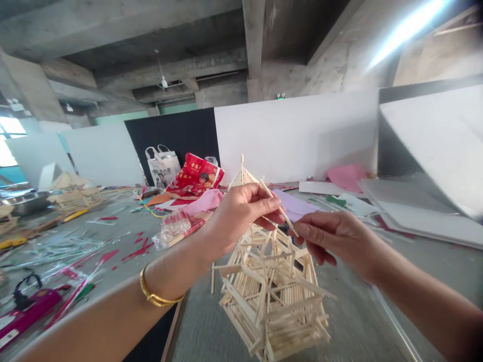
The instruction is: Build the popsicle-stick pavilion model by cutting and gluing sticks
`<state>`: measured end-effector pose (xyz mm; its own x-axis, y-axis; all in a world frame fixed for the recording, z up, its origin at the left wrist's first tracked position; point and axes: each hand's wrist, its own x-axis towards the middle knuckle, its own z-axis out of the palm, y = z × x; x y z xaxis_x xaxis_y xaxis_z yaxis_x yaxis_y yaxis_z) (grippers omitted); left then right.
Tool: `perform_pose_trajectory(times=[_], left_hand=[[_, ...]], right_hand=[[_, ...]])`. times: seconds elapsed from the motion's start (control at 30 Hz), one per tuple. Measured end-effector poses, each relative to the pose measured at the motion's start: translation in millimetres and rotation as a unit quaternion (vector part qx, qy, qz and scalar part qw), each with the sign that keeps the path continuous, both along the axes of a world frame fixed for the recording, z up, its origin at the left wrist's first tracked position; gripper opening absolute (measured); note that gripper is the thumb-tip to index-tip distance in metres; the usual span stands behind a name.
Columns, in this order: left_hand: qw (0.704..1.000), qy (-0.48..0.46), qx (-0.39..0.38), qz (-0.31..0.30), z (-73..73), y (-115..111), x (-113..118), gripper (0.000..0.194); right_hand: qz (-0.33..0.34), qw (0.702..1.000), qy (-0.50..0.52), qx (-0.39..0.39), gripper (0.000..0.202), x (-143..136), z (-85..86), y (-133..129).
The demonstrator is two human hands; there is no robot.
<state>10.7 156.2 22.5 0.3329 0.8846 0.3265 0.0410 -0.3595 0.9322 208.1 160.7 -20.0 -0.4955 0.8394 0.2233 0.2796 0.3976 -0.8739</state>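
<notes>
A thin wooden stick [281,208] slants down to the right between my two hands. My left hand [245,211] is closed on its upper part, thumb and fingers pinching it. At the lower end, my right hand [326,236] pinches the stick's tip between thumb and finger. Below and behind them stands a model building of wooden sticks [271,286], with a many-sided, fence-like base and crossed beams. A pointed stick roof [243,173] rises behind my left hand, partly hidden by it.
Plastic packaging [173,229], a red bag [199,173] and a white tote bag [163,166] lie beyond my left arm. Glue sticks [64,249] and a magenta tool [32,311] are on the left. White boards [422,211] are stacked at right. Another stick model [71,193] stands far left.
</notes>
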Motion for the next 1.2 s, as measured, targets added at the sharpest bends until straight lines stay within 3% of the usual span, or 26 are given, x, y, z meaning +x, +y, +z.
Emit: perform_pose_trajectory(times=[0.17,0.27,0.4,0.53,0.63,0.73,0.9,1.03,1.2], left_hand=[[0.999,0.001,-0.036,-0.003,5.8,-1.2,2.5,0.016],[1.000,0.022,-0.016,0.012,7.9,-1.3,5.6,0.016],[0.985,0.105,0.118,0.070,13.1,-6.1,8.4,0.014],[0.908,0.267,0.297,0.127,19.4,-10.4,11.6,0.013],[0.863,0.351,0.348,0.104,21.2,-7.0,14.9,0.017],[0.841,0.384,0.377,0.055,20.4,-0.1,18.6,0.021],[0.819,0.391,0.420,-0.001,19.7,4.1,25.6,0.020],[0.799,0.413,0.436,0.010,20.0,4.9,27.5,0.023],[0.800,0.434,0.414,0.021,17.4,11.8,16.2,0.022]], right_hand=[[-0.092,0.992,-0.004,0.091,0.036,12.9,5.3,10.8],[-0.109,0.989,0.010,0.100,0.035,22.4,8.3,15.6],[-0.137,0.983,0.020,0.119,0.034,27.5,11.3,13.8],[-0.162,0.976,0.028,0.144,0.030,28.1,13.9,11.3],[-0.153,0.976,0.042,0.151,0.029,28.5,13.7,12.4],[-0.138,0.974,0.065,0.164,0.031,27.8,11.9,13.1],[-0.093,0.977,0.096,0.168,0.036,23.8,9.3,8.2],[-0.113,0.976,0.103,0.155,0.025,19.5,11.2,0.8],[-0.098,0.985,0.107,0.092,0.032,13.9,10.8,3.8]])
